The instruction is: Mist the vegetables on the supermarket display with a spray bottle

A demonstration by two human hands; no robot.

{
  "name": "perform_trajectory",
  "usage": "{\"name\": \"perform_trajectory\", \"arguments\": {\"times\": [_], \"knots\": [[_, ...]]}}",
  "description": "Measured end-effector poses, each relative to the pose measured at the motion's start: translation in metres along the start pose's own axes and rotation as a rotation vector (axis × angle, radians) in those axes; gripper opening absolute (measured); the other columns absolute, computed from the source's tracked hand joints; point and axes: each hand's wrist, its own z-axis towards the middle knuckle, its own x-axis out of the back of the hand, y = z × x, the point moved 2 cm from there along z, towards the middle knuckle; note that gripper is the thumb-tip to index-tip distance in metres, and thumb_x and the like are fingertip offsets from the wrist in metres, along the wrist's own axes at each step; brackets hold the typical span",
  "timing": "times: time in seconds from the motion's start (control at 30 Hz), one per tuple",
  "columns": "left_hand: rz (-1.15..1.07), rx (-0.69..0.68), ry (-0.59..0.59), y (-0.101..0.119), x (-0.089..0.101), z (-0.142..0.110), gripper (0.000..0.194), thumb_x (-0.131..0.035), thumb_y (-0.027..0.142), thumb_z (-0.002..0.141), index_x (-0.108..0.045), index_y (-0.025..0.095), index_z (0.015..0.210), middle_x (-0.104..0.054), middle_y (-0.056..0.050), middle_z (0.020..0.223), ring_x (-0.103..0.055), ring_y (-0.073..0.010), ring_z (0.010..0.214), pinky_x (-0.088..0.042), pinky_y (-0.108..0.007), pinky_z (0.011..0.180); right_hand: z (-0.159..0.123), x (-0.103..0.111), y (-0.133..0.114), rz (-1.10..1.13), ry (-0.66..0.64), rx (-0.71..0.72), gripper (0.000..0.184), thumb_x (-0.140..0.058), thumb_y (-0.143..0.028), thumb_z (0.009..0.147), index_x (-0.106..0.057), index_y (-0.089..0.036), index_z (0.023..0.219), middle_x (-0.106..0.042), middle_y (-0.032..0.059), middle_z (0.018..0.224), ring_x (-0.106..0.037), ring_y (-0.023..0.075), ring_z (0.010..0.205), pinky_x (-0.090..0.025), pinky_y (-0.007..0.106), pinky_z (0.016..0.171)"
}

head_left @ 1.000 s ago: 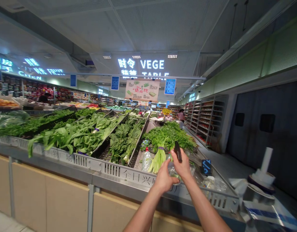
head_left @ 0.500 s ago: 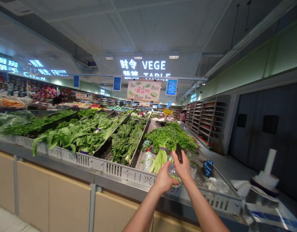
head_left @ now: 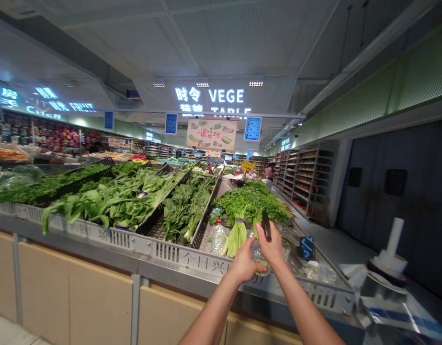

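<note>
Both my hands meet in front of me over the front rim of a vegetable display counter (head_left: pixel 192 261). My left hand (head_left: pixel 243 263) is closed, pinching a thin clear plastic bag (head_left: pixel 257 253) held between the two hands. My right hand (head_left: pixel 271 245) is also closed on the bag and clamps a slim black object (head_left: pixel 266 224) upright against its fingers. Just beyond the hands lie bundles of green-stemmed herbs (head_left: pixel 242 211) tied with purple bands.
Black crates of leafy greens (head_left: pixel 109 201) fill the counter to the left. A clear plastic bottle (head_left: pixel 218 238) stands by the herbs. A roll of plastic bags (head_left: pixel 389 258) sits at the right. Shelves (head_left: pixel 303 177) and a distant person (head_left: pixel 269 171) line the aisle behind.
The hands stay together on the bag with only a slight shift. The view has bobbed a little.
</note>
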Motion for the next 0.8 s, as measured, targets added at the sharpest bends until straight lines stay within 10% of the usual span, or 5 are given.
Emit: {"name": "perform_trajectory", "arguments": {"times": [0.8], "knots": [[-0.003, -0.062, -0.054, 0.009, -0.019, 0.006, 0.086, -0.072, 0.015, 0.040, -0.038, 0.012, 0.119, -0.043, -0.011, 0.122, -0.042, -0.0233, 0.108, -0.032, -0.031, 0.093, 0.000, 0.026, -0.001, -0.069, 0.085, -0.051, 0.038, -0.038, -0.050, 0.072, -0.051, -0.017, 0.087, -0.060, 0.0066, 0.080, -0.054, 0.0187, 0.076, -0.039, 0.029, 0.068]]}}
